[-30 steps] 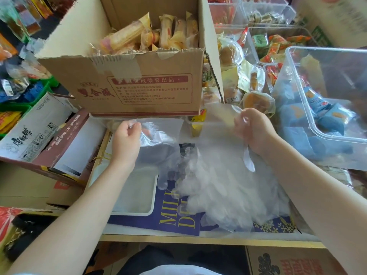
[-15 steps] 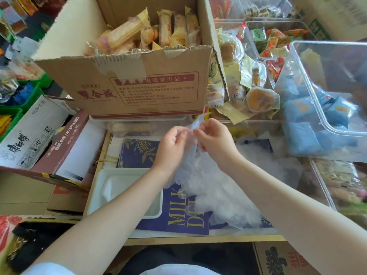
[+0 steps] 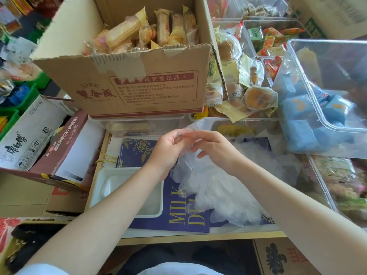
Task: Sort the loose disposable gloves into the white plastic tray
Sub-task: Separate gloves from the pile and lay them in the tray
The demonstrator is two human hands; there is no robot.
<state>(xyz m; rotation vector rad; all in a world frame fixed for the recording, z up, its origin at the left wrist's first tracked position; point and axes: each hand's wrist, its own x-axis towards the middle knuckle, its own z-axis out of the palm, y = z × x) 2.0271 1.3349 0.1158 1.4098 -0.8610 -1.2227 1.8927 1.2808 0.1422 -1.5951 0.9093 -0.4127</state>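
Note:
A heap of thin clear disposable gloves (image 3: pixel 218 193) lies on a dark blue printed box, right of centre. My left hand (image 3: pixel 168 147) and my right hand (image 3: pixel 214 149) meet above the heap's far end and both pinch the top edge of one clear glove (image 3: pixel 185 155), which hangs down between them onto the heap. The white plastic tray (image 3: pixel 103 175) sits to the left of the heap, under my left forearm; something pale and clear lies inside it, hard to make out.
A big cardboard box of wrapped snacks (image 3: pixel 139 76) stands just beyond my hands. Clear plastic bins (image 3: pixel 327 108) with blue packets crowd the right. Cartons (image 3: pixel 39 135) lean at the left. The shelf's wooden front edge (image 3: pixel 198 238) runs below the blue box (image 3: pixel 178 221).
A second ago my hands were wide apart, stretching a glove open. They came together over the heap and now pinch the folded glove side by side.

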